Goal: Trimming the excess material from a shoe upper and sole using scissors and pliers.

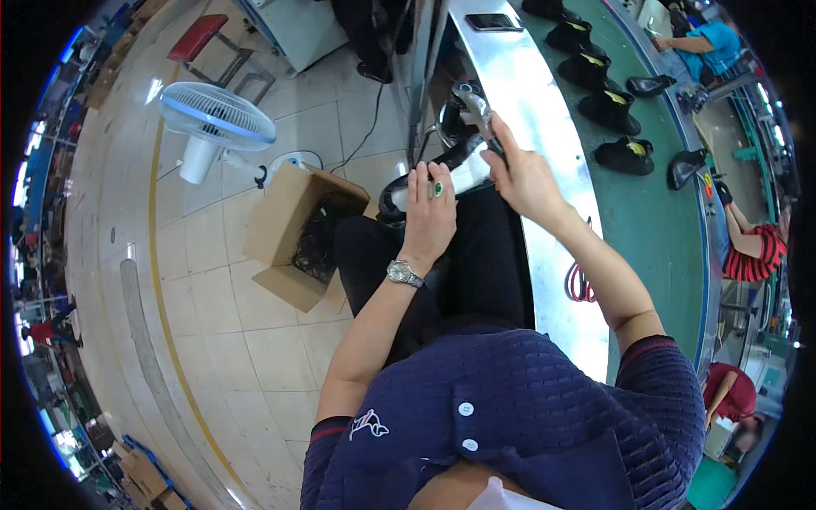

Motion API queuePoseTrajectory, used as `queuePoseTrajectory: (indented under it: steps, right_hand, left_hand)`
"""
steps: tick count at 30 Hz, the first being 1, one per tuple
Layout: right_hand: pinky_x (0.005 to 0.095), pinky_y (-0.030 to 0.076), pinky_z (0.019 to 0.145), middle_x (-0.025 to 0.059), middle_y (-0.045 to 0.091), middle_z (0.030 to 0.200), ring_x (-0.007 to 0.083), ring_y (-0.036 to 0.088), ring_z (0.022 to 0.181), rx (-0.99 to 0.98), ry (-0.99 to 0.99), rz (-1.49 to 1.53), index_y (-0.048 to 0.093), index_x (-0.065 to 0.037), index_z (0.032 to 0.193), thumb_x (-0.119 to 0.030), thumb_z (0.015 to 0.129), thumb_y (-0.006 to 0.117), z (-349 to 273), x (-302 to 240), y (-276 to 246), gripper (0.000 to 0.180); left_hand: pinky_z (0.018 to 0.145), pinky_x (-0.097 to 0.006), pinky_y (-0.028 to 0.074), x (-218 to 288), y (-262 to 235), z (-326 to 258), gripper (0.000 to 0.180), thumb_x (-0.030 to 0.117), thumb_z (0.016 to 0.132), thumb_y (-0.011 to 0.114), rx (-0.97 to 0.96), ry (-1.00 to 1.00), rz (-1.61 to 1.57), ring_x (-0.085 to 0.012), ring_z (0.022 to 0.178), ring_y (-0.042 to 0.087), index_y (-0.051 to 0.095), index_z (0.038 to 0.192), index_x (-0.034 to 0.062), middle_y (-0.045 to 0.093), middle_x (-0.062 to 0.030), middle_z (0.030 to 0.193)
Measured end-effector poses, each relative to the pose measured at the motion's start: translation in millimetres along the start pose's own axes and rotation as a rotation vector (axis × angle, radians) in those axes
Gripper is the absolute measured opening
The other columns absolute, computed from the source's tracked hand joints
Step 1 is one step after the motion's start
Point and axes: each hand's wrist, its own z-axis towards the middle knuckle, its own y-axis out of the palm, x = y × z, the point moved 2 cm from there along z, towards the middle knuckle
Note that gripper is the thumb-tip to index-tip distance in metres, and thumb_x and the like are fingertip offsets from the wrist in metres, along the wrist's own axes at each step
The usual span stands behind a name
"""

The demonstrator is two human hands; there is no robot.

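A black shoe (466,153) with a white underside lies across my thighs, its dark rounded end at the left. My left hand (425,204), with a green-stoned ring, holds it down with the fingers laid over it. My right hand (529,180) is closed at the shoe's right part. Between its thumb and fingers is the dark handle of a grey metal tool (476,106), whose broad curved end points away from me. The tool's exact kind does not show. Behind the shoe is a black rounded fixture (452,119), partly covered by the tool.
An open cardboard box (276,212) with black scraps stands at my left, beside a white-and-blue fan (217,119). A metal bench (557,144) at my right bears a phone (493,22) and red-handled scissors (580,285). Several black shoes (608,110) sit on a green conveyor (646,221); people work beyond.
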Motion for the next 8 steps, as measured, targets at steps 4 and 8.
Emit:
queuePoseTrajectory:
  steps: [4, 8]
  right_hand:
    - [0.0502, 0.049, 0.069, 0.0246, 0.066, 0.083, 0.0427, 0.064, 0.071, -0.538, 0.071, -0.309, 0.034, -0.013, 0.142, -0.021, 0.092, 0.055, -7.2, 19.0, -8.4, 0.055]
    - [0.0476, 0.05, 0.074, 0.0253, 0.066, 0.08, 0.0426, 0.066, 0.079, -0.202, 0.223, 0.138, 0.03, -0.014, 0.145, -0.024, 0.088, 0.063, -12.3, -2.9, -11.4, 0.067]
  left_hand:
    - [0.11, -0.049, 0.031, 6.6, 2.5, -8.8, 0.05, 0.012, 0.086, 0.055, -0.016, 0.035, 0.051, -0.0419, 0.125, 0.044, 0.047, 0.128, -0.0125, 0.052, -0.0245, 0.125]
    - [0.112, -0.046, 0.029, 8.7, 1.2, -19.9, 0.063, 0.018, 0.081, 0.067, -0.005, 0.003, 0.066, -0.0379, 0.129, 0.041, 0.044, 0.133, -0.0086, 0.051, -0.02, 0.127]
